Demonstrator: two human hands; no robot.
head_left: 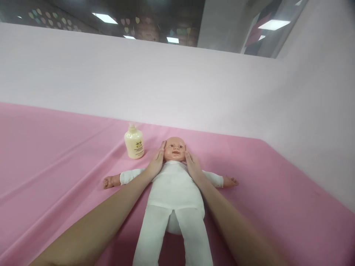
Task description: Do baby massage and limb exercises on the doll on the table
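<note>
In the head view: a doll (177, 184) face up at the centre of the pink-covered surface (277, 184), left hand (156, 161) and right hand (192, 164) resting along either side of its head (175, 142), fingers (161, 152) of both extended and mostly pressed together, pinching nothing. Could slide off that smooth curve, or roll it sideways, through uneven pressure; could topple the pump bottle (134, 144), near and to the left, through a wide swing outward. Shiny, rounded, plastic-looking head; soft, matte white clothing (192, 227); pale yellow, round-shouldered bottle, glossy; pink covering creased at left.
</note>
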